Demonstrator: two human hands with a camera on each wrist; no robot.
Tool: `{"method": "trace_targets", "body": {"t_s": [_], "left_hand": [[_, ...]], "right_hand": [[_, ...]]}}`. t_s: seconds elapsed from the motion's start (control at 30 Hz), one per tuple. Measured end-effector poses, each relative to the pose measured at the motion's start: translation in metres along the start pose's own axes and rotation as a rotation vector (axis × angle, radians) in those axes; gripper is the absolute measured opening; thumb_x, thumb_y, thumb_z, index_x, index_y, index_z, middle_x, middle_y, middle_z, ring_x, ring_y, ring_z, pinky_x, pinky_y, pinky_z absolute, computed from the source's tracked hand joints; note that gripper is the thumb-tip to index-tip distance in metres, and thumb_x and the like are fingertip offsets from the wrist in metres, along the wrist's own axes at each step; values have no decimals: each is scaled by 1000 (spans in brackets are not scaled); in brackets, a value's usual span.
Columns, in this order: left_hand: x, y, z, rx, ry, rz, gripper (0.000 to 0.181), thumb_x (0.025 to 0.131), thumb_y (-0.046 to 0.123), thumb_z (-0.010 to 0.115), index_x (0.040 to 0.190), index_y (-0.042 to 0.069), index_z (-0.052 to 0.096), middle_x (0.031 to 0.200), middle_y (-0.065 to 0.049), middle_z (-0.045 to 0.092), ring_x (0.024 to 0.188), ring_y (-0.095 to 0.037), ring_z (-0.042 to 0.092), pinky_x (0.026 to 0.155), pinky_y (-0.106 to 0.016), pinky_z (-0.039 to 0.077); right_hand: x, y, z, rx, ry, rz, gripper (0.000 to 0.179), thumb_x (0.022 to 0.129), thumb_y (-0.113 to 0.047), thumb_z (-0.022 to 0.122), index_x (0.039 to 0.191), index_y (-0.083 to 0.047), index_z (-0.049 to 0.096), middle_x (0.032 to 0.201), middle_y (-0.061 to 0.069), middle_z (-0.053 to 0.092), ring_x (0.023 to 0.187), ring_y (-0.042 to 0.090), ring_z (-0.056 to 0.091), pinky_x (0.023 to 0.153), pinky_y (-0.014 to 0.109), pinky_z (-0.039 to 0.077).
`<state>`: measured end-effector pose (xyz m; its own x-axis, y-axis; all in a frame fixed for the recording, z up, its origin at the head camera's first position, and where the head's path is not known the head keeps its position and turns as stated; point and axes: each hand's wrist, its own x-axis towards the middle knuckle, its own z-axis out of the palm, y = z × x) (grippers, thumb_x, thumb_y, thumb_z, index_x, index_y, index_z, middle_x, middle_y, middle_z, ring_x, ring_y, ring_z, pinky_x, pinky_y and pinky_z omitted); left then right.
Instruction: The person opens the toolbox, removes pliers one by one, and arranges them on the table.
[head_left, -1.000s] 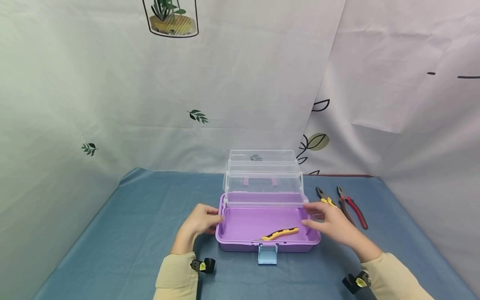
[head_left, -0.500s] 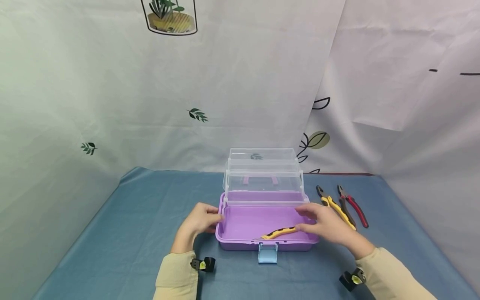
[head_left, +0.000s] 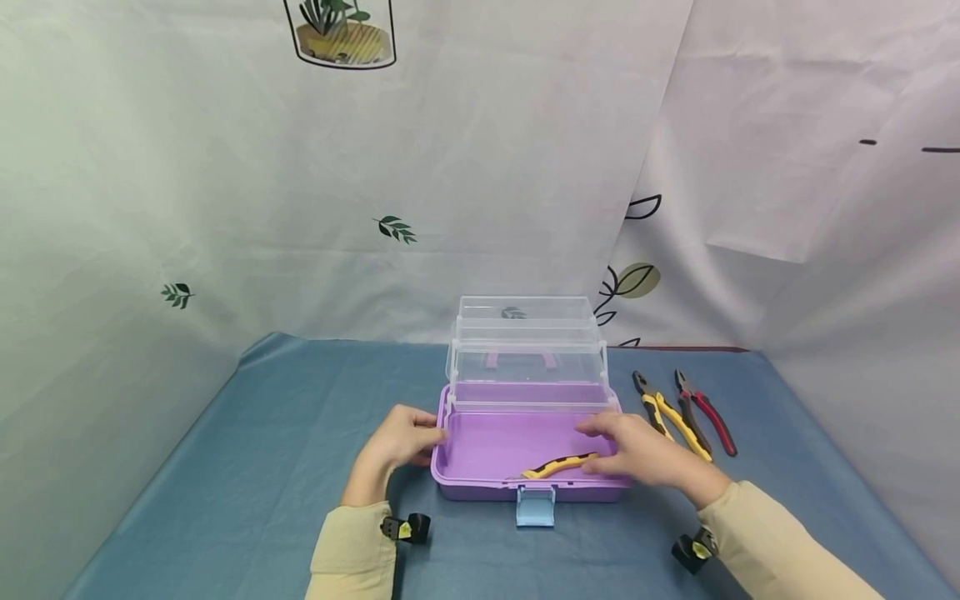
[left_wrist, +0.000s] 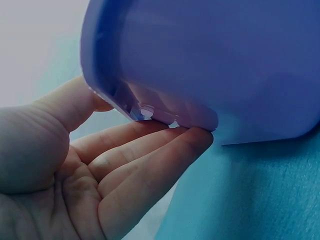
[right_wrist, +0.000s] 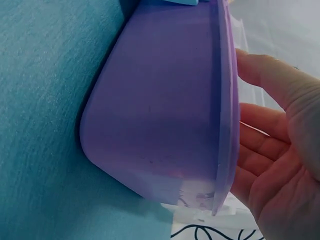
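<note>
A purple toolbox stands on the blue cloth with its clear lid raised at the back. My left hand holds its left wall, thumb over the rim; in the left wrist view, the fingers touch the wall from outside. Inside the box lies a slim tool with a yellow and black handle and thin grey tip; its exact kind is unclear. My right hand reaches over the right rim, thumb and fingers spread apart. Its thumb is at the handle's right end, and whether they touch is unclear.
Yellow and black pliers lie right of the box, beside red and dark pliers. A light blue latch hangs at the box's front. The blue cloth ends at a pale fabric backdrop.
My right hand has moved left from the box's right rim to over its inside, near the slim tool, uncovering more of the yellow pliers. The left hand stays in place.
</note>
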<state>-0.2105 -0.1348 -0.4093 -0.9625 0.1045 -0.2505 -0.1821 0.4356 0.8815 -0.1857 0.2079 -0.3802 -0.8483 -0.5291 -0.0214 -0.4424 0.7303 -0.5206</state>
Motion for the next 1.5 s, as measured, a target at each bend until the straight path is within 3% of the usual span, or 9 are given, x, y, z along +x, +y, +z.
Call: {"method": "trace_targets", "body": {"t_s": [0.53, 0.8, 1.0, 1.5], "left_hand": [[-1, -2, 0, -3, -6, -5, 29, 80, 4, 68, 107, -6, 68, 95, -18, 71, 79, -23, 69, 63, -37, 60], [-1, -1, -1, -17, -18, -6, 30, 80, 4, 68, 108, -8, 67, 96, -21, 70, 80, -25, 70, 64, -37, 60], [0, 0, -1, -2, -10, -10, 31, 80, 6, 69, 109, -6, 68, 97, -19, 70, 80, -23, 70, 64, -37, 60], [0, 0, -1, -2, -6, -11, 32, 80, 6, 69, 110, -7, 67, 96, -18, 70, 79, -23, 69, 63, -37, 60]], "right_hand": [[20, -4, 9, -17, -206, -25, 37, 83, -19, 72, 117, -5, 66, 114, 5, 67, 106, 23, 62, 90, 42, 53], [27, -6, 14, -83, -245, -22, 29, 83, -13, 71, 112, -7, 69, 106, 2, 69, 95, 15, 63, 87, 39, 55], [30, -6, 17, -118, -266, -21, 23, 82, -12, 71, 105, -12, 73, 91, -6, 69, 75, 8, 56, 71, 25, 52], [33, -7, 19, -146, -246, 6, 25, 82, -13, 72, 106, -11, 72, 85, -8, 66, 69, 5, 51, 64, 22, 47]]}}
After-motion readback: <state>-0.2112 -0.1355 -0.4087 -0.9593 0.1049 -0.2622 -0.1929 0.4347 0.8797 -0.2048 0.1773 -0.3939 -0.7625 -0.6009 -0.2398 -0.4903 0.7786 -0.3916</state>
